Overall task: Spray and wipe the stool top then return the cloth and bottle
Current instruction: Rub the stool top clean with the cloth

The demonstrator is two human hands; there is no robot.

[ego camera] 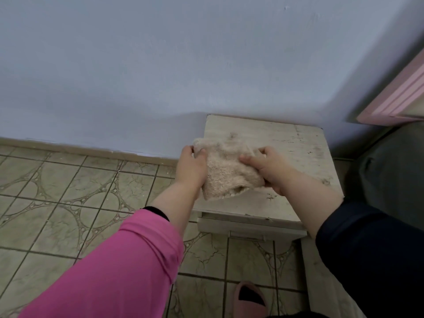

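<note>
Hands meet over a worn stool top [286, 143] set against a pale blue wall [160, 65], seen from the head camera: a person's left hand [191, 168] and right hand [267, 167] each grip one side of a beige cloth [226, 171], bunched and lifted just above the near left part of the seat. Both hands are closed on the fabric, thumbs on top, fingers tucked beneath. The cloth looks like thick terry (nubby, soft, light), likely to sag and fold wherever it is not supported, so a hold at two opposite edges, as here, should keep it spread. The stool top is a flat, squarish painted board, whitish, scuffed and flecked with dark grit, rigid under any wiping pressure. Patterned ceramic floor tiles [68, 191] lie below, hard and glossy. No spray bottle is in view. A pink slipper [250, 294] shows at the lower edge.
</note>
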